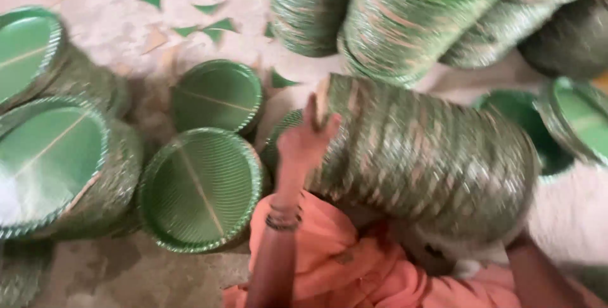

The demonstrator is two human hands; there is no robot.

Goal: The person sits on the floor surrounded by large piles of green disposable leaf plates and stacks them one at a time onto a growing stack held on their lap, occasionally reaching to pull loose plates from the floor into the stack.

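left hand [305, 138]: flat on one end of the big plate stack [424, 156]
right hand: hidden under the stack's far end, grip cannot be told
floor [114, 29]: more green plates [199, 187]

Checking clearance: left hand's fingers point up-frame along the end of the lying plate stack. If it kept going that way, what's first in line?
Likely bare floor first, then the leaning stack of green plates beyond. The left hand already touches the lying plate stack beside it. Blur leaves depth unclear.
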